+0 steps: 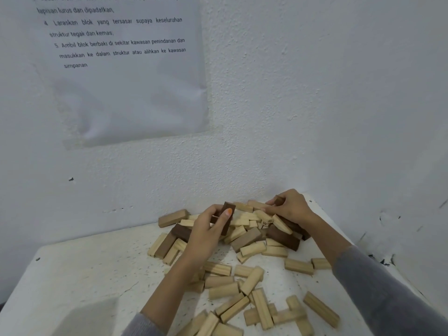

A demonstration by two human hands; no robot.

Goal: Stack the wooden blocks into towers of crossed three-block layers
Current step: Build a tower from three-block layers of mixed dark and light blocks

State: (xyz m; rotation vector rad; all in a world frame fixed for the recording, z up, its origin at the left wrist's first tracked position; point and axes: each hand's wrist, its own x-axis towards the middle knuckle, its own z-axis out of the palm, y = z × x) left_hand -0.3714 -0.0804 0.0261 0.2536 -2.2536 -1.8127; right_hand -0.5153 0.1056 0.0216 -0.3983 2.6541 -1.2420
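At the corner table (84,275), I sort the wooden blocks; no tower stands yet, so I judge the task barely begun; the heap of blocks (249,236) lies ahead of me against the wall, pale pieces crossed every way with a few dark ones among them; more pale blocks (252,280) lie scattered nearer me, between my forearms.

My left hand (208,229) grasps a dark brown block (229,207), thumb on its near face and fingers curled behind; its long axis runs close to upright, the free end pointing up toward the wall; it is lifted above the heap's left side.

My right hand (292,208) is curled round a second dark block (278,200) at the heap's far right; only one end shows, so I cannot tell its long axis.

The coming move, I judge, turns on the left block: it must tip from upright to flat to lie in a layer; the left hand is the nearer to the open tabletop at my left; a printed instruction sheet (126,69) is taped to the wall above.
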